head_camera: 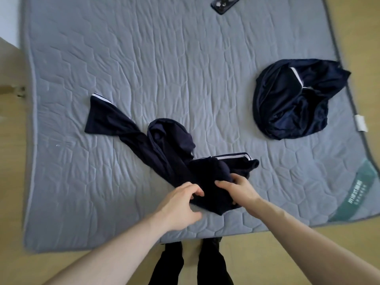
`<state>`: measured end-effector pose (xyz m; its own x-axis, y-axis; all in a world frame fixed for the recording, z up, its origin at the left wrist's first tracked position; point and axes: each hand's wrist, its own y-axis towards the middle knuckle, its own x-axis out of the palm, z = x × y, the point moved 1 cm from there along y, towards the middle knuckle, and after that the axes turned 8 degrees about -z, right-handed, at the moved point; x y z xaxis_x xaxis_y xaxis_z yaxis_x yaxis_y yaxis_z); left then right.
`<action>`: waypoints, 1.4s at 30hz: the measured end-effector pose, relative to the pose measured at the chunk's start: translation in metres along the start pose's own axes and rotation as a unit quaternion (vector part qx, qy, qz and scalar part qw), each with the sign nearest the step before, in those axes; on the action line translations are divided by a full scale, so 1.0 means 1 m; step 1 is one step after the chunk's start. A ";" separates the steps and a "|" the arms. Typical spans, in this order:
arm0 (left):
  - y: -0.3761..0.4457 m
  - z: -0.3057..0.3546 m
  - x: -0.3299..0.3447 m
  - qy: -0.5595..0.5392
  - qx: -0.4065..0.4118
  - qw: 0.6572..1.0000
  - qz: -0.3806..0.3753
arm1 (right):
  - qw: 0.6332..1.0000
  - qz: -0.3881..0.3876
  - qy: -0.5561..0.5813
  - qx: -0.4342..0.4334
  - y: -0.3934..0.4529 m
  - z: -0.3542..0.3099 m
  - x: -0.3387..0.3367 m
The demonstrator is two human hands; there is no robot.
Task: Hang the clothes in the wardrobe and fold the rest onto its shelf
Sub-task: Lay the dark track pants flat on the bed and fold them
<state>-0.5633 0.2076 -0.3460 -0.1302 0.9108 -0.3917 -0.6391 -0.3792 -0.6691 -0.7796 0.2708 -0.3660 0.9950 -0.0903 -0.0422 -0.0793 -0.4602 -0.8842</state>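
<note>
A dark navy garment with white stripes [156, 145] lies twisted on the grey quilted mattress [164, 68], one end stretched out to the far left. My left hand [181, 204] pinches its near edge. My right hand [236, 188] grips the bunched near part beside it. A second navy garment with a white stripe [292, 99] sits crumpled in a heap at the right, near the mattress edge. No wardrobe or shelf is in view.
A dark phone [224, 4] lies at the mattress's far edge. A white tag [360, 123] and a green label [357, 194] mark the right side. Wooden floor [267, 254] surrounds the mattress; my dark-trousered legs [191, 262] stand at its near edge.
</note>
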 end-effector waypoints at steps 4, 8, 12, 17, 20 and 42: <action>-0.020 0.013 0.009 -0.055 -0.022 0.998 0.008 | 0.987 -0.124 0.082 -0.067 -0.048 -0.034 0.040; -0.039 0.013 0.004 -0.271 -0.028 0.952 0.139 | 0.981 -0.171 0.010 -0.094 -0.071 -0.048 0.045; -0.057 0.001 -0.017 0.029 0.060 0.979 0.192 | 0.933 -0.151 -0.265 -0.191 -0.081 -0.041 0.045; -0.059 0.005 -0.022 0.174 0.075 0.982 0.021 | 0.900 -0.148 -0.352 -0.209 -0.087 -0.031 0.048; -0.060 0.002 -0.031 0.142 0.045 0.988 0.048 | 0.914 -0.039 -0.361 -0.181 -0.077 -0.036 0.035; -0.159 0.017 -0.195 0.115 0.002 0.974 0.197 | 0.738 -0.090 -0.656 -0.128 -0.079 -0.155 0.048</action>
<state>-0.4486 0.0932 -0.1524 -0.1925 0.6340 -0.7490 -0.5769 -0.6906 -0.4362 -0.7346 0.1662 -0.2262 0.1796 0.8485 -0.4978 0.2194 -0.5278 -0.8205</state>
